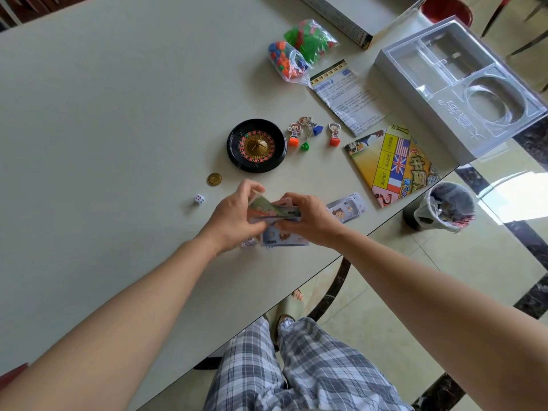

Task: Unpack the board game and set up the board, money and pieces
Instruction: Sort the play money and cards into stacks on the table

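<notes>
Both hands hold a stack of play money (274, 212) just above the table near its front edge. My left hand (234, 216) grips its left end and my right hand (311, 219) grips its right end. Beneath them lies a pile of bluish notes (284, 240), and one grey note (348, 207) lies to the right. The folded game board (391, 164) rests at the table's right edge. A black roulette wheel (256, 145) sits mid-table, with several character pawns (314, 133) standing beside it. A gold coin (214, 179) and a white die (199, 199) lie to the left.
Two bags of coloured plastic pieces (299, 48) lie at the back, next to a rules sheet (348, 96). The open game box with its clear plastic insert (462, 84) is at the back right. A waste bin (444, 207) stands on the floor beyond the table edge.
</notes>
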